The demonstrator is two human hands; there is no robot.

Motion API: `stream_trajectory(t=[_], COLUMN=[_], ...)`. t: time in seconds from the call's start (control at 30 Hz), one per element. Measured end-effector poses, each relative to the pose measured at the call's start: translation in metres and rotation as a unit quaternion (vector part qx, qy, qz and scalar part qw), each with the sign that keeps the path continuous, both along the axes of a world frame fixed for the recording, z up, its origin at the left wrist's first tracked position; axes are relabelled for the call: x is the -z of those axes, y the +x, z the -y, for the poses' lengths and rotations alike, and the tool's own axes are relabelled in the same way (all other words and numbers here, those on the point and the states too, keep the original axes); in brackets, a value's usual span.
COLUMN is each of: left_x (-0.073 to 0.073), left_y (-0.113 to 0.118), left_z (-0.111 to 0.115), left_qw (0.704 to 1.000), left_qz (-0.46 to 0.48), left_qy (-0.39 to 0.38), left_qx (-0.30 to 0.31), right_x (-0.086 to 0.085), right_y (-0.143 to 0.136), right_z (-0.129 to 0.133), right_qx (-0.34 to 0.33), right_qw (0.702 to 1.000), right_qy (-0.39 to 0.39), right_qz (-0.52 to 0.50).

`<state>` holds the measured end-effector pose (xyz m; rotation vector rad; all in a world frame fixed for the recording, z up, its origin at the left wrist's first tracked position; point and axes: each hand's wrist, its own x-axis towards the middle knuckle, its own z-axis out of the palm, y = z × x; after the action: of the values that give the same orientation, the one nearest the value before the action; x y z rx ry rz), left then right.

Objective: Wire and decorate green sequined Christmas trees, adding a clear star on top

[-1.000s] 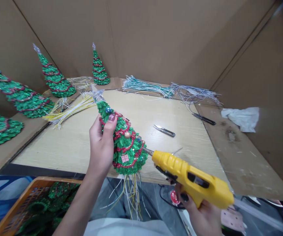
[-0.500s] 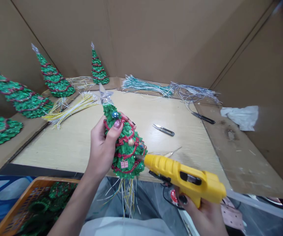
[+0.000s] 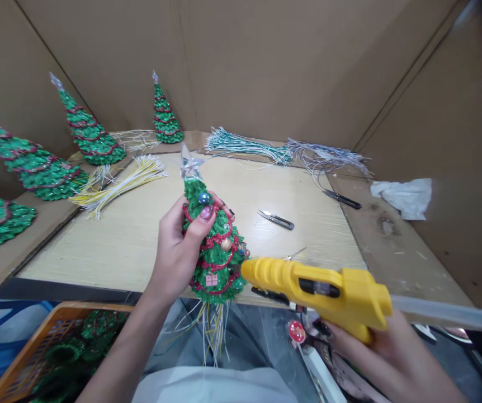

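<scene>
My left hand (image 3: 186, 238) is wrapped round the upper part of a small green Christmas tree (image 3: 216, 257) with red garlands, a blue ball, a pink gift and a clear star on top. The tree leans slightly, and white and yellow wires (image 3: 213, 330) hang from its base. A yellow glue gun (image 3: 316, 291) is gripped in my right hand (image 3: 375, 352), its nozzle against the right side of the tree's lower part. Whether the nozzle tip touches the tree's surface is hidden among the branches.
More trees (image 3: 92, 137) stand at the left and back. Wire bundles (image 3: 119, 182) lie near them, with green-white wires (image 3: 245, 145) at the back. Snips (image 3: 277, 219) rest mid-table, another pair (image 3: 342, 199) and white tissue (image 3: 404, 198) to the right. An orange basket (image 3: 27, 352) sits lower left.
The tree's top has swung slightly right with my left hand. My right hand has shifted right, and the glue gun has turned a little, its nozzle still at the tree.
</scene>
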<state>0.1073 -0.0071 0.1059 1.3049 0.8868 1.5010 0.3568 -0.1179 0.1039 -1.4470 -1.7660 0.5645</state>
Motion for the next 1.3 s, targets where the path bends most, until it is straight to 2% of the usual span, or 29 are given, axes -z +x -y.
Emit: stream_trajectory(t=[0.1,0.17,0.23,0.37,0.47,0.67,0.9,1.3], left_x=[0.001,0.002,0.002,0.000,-0.001,-0.004,-0.010,-0.012], left_y=[0.001,0.001,0.003,0.005,0.006,0.007,0.010,0.014], left_z=[-0.001,-0.001,-0.002,-0.007,-0.011,-0.017,-0.021,-0.027], left_qw=[1.000,1.000,1.000,0.999,0.999,1.000,0.999,0.999], left_qz=[-0.003,-0.003,0.001,0.018,0.017,0.010,0.027,0.021], left_qy=[0.006,0.005,0.000,-0.020,-0.023,-0.007,-0.022,-0.006], left_qx=[0.011,0.020,0.029,0.032,0.022,0.017,0.029,0.044], right_x=[-0.012,-0.022,-0.034,-0.061,-0.075,-0.091,-0.109,-0.113], right_y=[0.008,0.013,0.015,0.011,0.008,0.004,-0.005,-0.005], right_z=[-0.008,-0.016,-0.025,-0.048,-0.060,-0.072,-0.081,-0.079], right_qx=[-0.090,-0.100,-0.113,-0.192,-0.210,-0.249,-0.229,-0.158], right_qw=[0.994,0.991,0.989,0.973,0.963,0.941,0.951,0.974], right_qy=[-0.013,-0.014,0.012,0.073,0.082,0.108,0.106,0.049], right_qz=[0.060,0.082,0.091,0.109,0.148,0.202,0.179,0.153])
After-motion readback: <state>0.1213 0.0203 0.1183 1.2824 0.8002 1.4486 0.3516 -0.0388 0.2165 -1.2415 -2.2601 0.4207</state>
